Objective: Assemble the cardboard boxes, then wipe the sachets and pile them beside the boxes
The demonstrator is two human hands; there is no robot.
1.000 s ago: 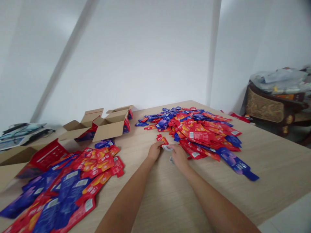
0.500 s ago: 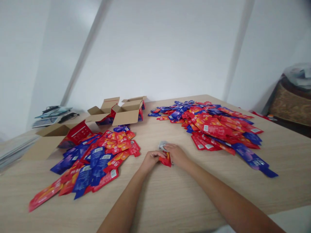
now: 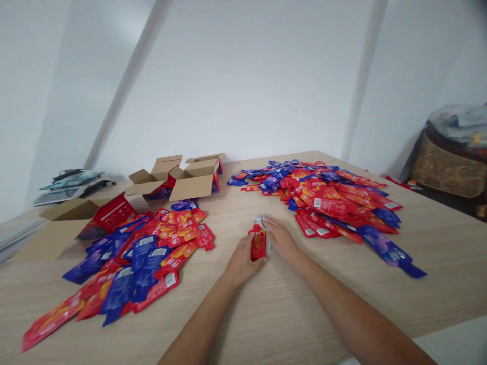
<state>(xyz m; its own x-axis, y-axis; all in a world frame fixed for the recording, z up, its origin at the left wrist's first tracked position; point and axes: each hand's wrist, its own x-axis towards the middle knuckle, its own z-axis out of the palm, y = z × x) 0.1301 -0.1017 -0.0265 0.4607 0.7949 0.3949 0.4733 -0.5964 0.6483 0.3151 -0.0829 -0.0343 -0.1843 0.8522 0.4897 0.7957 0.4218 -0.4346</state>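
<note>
In the middle of the table, my left hand (image 3: 243, 261) grips a red sachet (image 3: 258, 245) with an orange picture on it. Its thumb is along the near end and its fingers lie at the left side. Close by on the right, my right hand (image 3: 280, 239) is bent over a pale grey, partly see-through piece (image 3: 260, 220) that shows behind and beside the sachet. Most of that piece is hidden, so its kind is unclear. The right fingertips are at its upper edge.
Red and blue sachets form a loose heap (image 3: 155, 248) on the left and a bigger pile (image 3: 323, 197) on the right. Opened cardboard boxes (image 3: 194, 185) stand behind the left heap. Folders and cables (image 3: 72, 182) lie at the far left. A patterned chair (image 3: 447, 165) is beyond the right edge.
The red sachet, bunched between both hands before, now stretches out with its front showing. My left hand has shifted nearer and wrapped its side. The view has turned slightly right.
</note>
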